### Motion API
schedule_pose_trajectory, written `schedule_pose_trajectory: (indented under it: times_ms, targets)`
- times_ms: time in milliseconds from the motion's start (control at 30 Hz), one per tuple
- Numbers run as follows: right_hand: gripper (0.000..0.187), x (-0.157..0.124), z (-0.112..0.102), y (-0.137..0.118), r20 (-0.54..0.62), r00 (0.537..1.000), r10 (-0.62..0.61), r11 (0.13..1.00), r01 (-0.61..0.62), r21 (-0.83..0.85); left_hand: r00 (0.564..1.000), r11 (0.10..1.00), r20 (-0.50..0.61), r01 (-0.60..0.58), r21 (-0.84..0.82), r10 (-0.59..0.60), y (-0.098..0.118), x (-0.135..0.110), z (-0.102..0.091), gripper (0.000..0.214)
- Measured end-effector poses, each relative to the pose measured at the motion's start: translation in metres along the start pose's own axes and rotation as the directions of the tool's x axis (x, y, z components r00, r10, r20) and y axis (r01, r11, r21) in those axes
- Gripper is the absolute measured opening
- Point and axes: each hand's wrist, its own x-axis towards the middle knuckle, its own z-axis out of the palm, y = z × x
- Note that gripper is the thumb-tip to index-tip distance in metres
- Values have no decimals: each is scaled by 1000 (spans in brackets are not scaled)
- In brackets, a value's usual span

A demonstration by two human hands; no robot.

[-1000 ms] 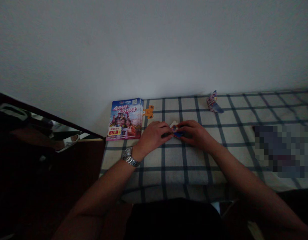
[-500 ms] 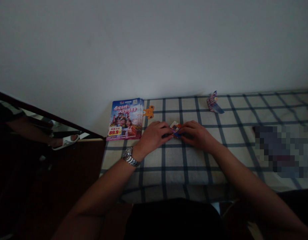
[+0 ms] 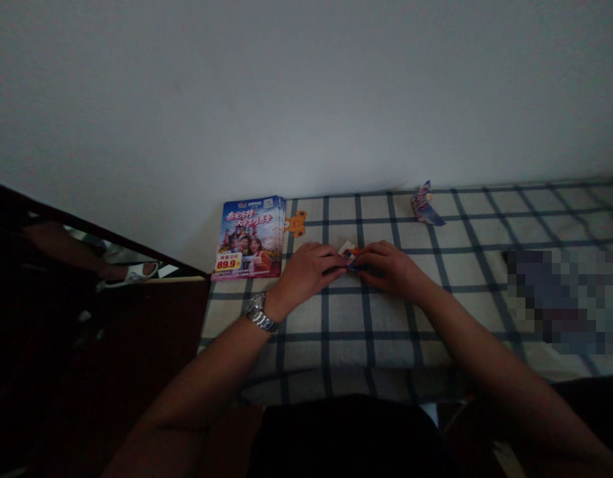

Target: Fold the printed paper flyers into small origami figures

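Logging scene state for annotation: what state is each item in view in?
left hand: fingers pinching the leaflet's left side
right hand: fingers pinching its right side
small folded leaflet: held between both hands, just above the cloth
brochure stack: lying flat, squared
standing leaflet: folded, propped tilted near wall
wristwatch: fastened on left wrist
checked cloth: spread flat

The stack of brochures (image 3: pixel 249 238) is glossy coated paper with a soft sheen, and the small folded paper piece (image 3: pixel 351 256) and the creased leaflet (image 3: pixel 424 204) look like the same shiny stock. The checked sheet (image 3: pixel 366 332) is soft, matt woven cloth, and the wristwatch (image 3: pixel 257 312) has a polished metal link band. The wall (image 3: pixel 306 99) is smooth matt paint, and the dark panel (image 3: pixel 112 372) looks like wood.
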Motion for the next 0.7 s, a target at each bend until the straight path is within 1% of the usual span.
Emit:
schedule_pose_trajectory:
  times_ms: [133, 300, 400, 567, 700]
  targets:
    - [22, 0, -1, 0, 8, 999, 39, 999, -39, 25, 1000, 1000, -10, 10, -4, -10, 1, 1, -1, 17]
    - [14, 2, -5, -1, 20, 998, 58, 998, -59, 7, 999, 999, -19, 36, -3, -36, 2, 1, -2, 17]
    - [10, 2, -6, -2, 22, 996, 84, 996, -83, -15, 999, 999, -6, 48, 2, -48, 1, 1, -3, 17]
    - [11, 1, -6, -2, 28, 990, 135, 991, -134, -28, 997, 997, 0, 76, 26, -76, 2, 1, -5, 16]
    - [12, 0, -5, -2, 7, 990, 139, 990, -139, -16, 995, 994, -7, 103, 33, -103, 2, 1, -6, 18]
